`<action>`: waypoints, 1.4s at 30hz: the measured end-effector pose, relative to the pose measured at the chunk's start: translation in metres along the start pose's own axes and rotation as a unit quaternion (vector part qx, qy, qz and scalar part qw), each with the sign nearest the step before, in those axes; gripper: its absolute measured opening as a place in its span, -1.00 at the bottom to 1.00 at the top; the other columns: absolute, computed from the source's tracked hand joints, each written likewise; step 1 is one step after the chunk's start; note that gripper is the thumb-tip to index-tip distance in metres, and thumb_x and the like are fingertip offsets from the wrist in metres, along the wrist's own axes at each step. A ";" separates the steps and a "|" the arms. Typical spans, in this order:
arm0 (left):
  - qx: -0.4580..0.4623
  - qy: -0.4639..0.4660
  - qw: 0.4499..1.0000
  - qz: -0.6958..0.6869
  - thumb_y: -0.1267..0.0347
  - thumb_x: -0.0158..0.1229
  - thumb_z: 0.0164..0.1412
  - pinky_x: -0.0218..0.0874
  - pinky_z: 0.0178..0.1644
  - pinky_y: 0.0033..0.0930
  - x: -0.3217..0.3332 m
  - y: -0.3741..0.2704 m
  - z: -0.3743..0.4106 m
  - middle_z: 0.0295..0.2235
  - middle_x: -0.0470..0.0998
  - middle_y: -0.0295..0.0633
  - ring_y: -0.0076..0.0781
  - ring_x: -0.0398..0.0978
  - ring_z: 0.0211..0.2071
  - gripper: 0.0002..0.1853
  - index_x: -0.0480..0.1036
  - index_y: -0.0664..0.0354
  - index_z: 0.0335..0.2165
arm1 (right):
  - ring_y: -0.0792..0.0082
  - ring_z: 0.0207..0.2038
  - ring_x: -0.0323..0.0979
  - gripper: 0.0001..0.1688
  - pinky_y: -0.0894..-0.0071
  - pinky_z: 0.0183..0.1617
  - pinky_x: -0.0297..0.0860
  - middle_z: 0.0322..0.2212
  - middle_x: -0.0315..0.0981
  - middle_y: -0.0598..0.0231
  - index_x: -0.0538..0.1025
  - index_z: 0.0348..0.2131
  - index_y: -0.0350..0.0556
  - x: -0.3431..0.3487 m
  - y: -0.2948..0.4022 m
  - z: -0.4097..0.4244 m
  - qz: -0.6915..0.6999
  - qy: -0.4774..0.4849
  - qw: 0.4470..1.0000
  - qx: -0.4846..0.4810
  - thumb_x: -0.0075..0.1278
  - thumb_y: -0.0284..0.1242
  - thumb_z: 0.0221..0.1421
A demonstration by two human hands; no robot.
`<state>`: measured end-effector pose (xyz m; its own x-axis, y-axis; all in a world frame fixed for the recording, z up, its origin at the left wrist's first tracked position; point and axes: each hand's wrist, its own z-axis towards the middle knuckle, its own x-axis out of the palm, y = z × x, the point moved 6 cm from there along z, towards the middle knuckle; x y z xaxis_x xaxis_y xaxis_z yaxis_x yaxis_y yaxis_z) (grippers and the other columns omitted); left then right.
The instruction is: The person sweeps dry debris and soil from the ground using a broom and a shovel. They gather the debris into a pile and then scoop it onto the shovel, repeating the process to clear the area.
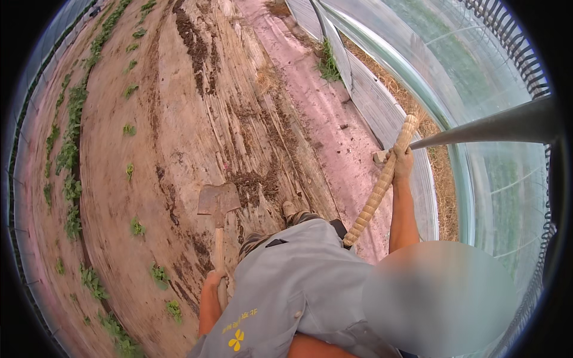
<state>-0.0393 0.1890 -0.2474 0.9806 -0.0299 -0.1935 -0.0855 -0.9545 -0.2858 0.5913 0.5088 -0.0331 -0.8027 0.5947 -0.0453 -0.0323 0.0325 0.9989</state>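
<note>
My left hand is closed around the wooden handle of a shovel. Its rusty metal blade points away from me, over the bare soil. My right hand is wrapped around a long, straw-coloured ribbed pole, which slants from beside my hip up past my fist. Just behind that fist runs a grey metal tube, and a small pale block shows beside the fingers. Whether the hand also touches the tube or block is not clear.
Dirty plastic film, torn and strewn with soil, covers the ground by my feet. Rows of green plants grow at left. Along the right run a pinkish strip, a pale film skirt and the clear greenhouse wall. A blurred patch hides the lower right.
</note>
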 end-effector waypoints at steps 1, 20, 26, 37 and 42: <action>-0.025 -0.016 0.999 -0.037 0.40 0.17 -0.08 0.24 -0.50 -0.28 -0.004 0.018 -0.002 -0.57 0.48 -0.09 -0.31 0.44 -0.59 -0.71 0.47 0.43 -0.36 | 0.46 -0.64 0.37 -0.70 0.46 -0.62 0.34 -0.54 0.35 0.25 0.32 -0.25 -0.18 0.012 0.006 0.005 0.035 0.005 0.999 -0.002 0.05 -0.48 0.01; -0.153 -0.058 0.903 -0.397 0.45 0.15 -0.08 0.28 -0.64 -0.31 0.038 0.196 -0.045 -0.67 0.44 -0.14 -0.33 0.41 -0.71 -0.87 0.42 0.27 -0.48 | 0.38 -0.60 0.39 -0.26 0.41 -0.53 0.37 -0.45 0.40 0.14 0.17 0.10 -0.20 0.081 -0.181 -0.095 -0.414 0.360 0.827 0.124 0.03 -0.46 -0.08; -0.148 -0.019 0.919 -0.364 0.44 0.19 -0.08 0.25 -0.64 -0.39 0.069 0.149 -0.011 -0.65 0.44 -0.15 -0.36 0.40 -0.71 -0.85 0.42 0.31 -0.50 | 0.37 -0.57 0.40 -0.27 0.40 -0.50 0.37 -0.45 0.41 0.13 0.22 0.06 -0.33 0.206 -0.280 -0.109 -0.372 0.496 0.760 0.194 0.07 -0.46 -0.13; -0.125 0.072 0.950 -0.276 0.49 0.16 -0.10 0.22 -0.63 -0.40 0.093 0.143 0.156 -0.60 0.41 -0.19 -0.43 0.34 -0.72 -0.77 0.39 0.38 -0.38 | 0.27 -0.41 0.45 -0.20 0.32 -0.35 0.43 -0.34 0.43 -0.06 0.02 0.20 -0.17 0.429 -0.516 -0.158 -0.367 0.532 0.706 0.289 -0.03 -0.52 0.02; -0.175 0.048 0.978 -0.104 0.46 0.16 -0.13 0.26 -0.56 -0.33 0.041 0.182 0.183 -0.62 0.45 -0.15 -0.41 0.43 -0.62 -0.73 0.42 0.42 -0.37 | -0.34 -0.09 0.33 -0.15 -0.06 0.00 0.24 -0.18 0.32 -0.51 -0.19 0.24 -0.24 0.349 -0.571 -0.218 -0.572 0.606 0.538 0.131 -0.19 -0.45 0.06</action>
<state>-0.0465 0.0684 -0.4794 0.9838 0.1639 -0.0723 0.1665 -0.9855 0.0315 0.1993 0.5224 -0.6177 -0.1515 -0.8887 -0.4328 -0.9595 0.0269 0.2806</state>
